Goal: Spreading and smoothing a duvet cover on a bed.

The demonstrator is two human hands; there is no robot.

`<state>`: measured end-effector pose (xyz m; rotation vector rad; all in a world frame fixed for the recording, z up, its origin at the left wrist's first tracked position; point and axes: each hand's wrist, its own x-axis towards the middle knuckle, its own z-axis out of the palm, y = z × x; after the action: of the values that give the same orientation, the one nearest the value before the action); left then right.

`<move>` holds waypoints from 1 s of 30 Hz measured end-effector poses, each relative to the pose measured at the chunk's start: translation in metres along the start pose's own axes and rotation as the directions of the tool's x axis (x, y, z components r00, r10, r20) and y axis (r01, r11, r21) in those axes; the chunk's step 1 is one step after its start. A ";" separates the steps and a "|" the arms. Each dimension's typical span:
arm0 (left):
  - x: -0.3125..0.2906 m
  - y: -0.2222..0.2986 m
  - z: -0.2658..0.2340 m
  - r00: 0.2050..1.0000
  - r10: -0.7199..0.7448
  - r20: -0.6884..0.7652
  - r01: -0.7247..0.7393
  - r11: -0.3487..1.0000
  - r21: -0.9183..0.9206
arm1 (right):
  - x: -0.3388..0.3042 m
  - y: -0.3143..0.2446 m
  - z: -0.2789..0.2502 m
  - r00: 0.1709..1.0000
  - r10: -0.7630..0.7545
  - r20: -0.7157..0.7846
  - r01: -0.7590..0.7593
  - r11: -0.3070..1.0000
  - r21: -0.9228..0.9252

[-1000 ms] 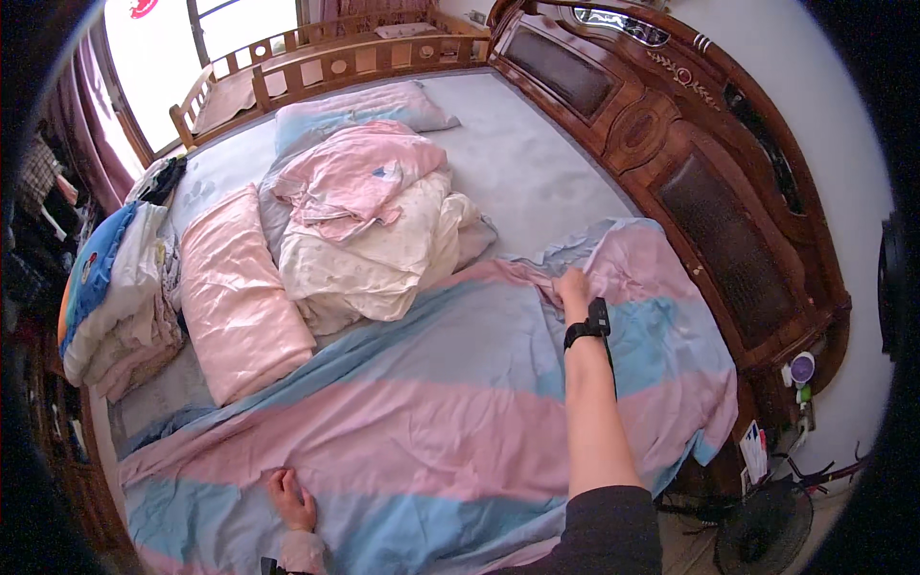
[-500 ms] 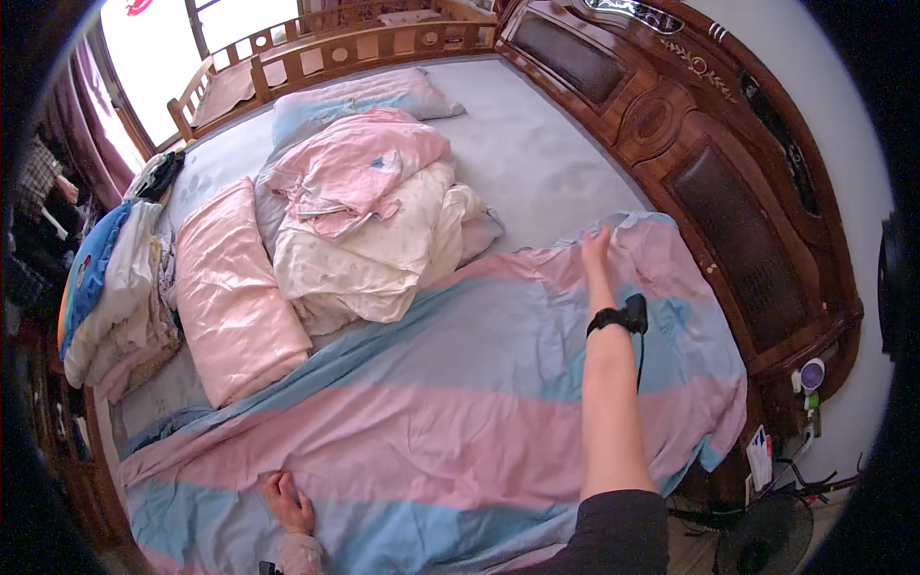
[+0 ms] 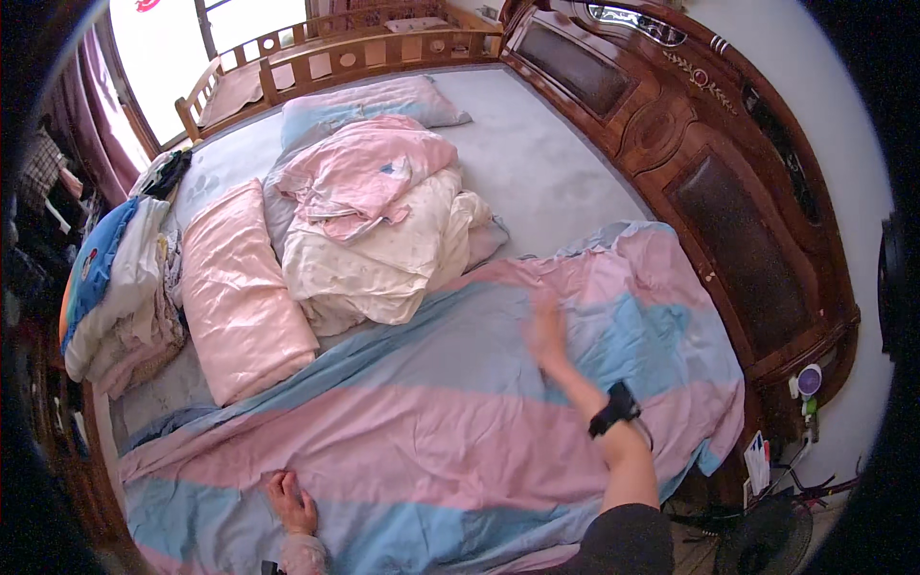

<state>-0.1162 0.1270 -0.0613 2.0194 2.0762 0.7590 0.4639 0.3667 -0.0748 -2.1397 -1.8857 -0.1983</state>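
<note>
A striped pink, blue and grey sheet (image 3: 460,422) lies wrinkled over the near side of the bed. My left hand (image 3: 293,505) rests on its near left part with the fingers apart, holding nothing. Over the grey band at the middle right is my right hand (image 3: 546,333), blurred by motion. Its fingers look stretched out, and no cloth shows gripped in it. A black band (image 3: 613,409) circles my right wrist. Past the sheet's far edge sits a heap of cream bedding (image 3: 374,273) with a pink cloth (image 3: 369,172) on top.
A folded shiny pink quilt (image 3: 240,297) lies left of the heap, beside piled clothes (image 3: 134,287). Behind are a pillow (image 3: 383,101) and a wooden crib rail (image 3: 374,56). The carved headboard (image 3: 709,182) borders the right side; a fan (image 3: 767,537) stands at lower right.
My right hand has moved left and nearer, from the sheet's far right edge to its grey band. My left hand stays in place. The view has shifted slightly.
</note>
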 end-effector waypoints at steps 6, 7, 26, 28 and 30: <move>0.003 0.005 -0.005 1.000 -0.009 0.004 0.009 1.000 0.007 | -0.035 -0.038 -0.026 0.995 -0.087 0.046 0.085 0.996 0.033; 0.004 0.006 -0.005 1.000 0.003 -0.010 -0.003 1.000 0.002 | -0.033 -0.037 -0.026 0.996 -0.081 0.047 0.079 0.996 0.051; -0.001 0.020 -0.015 0.988 0.142 -0.062 -0.138 0.988 0.070 | -0.234 -0.124 -0.081 0.958 -0.279 0.063 0.267 0.951 0.153; -0.015 0.007 -0.016 0.995 0.070 -0.070 -0.064 0.994 0.084 | -0.236 -0.136 -0.081 0.953 -0.297 0.056 0.279 0.936 0.213; -0.049 0.010 -0.021 0.997 0.060 -0.044 -0.055 0.993 0.109 | -0.240 -0.147 -0.088 0.944 -0.324 0.061 0.295 0.914 0.277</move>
<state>-0.1128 0.0743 -0.0504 2.1459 2.1366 0.7256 0.2928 0.1284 -0.0425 -1.7001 -2.1681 0.1035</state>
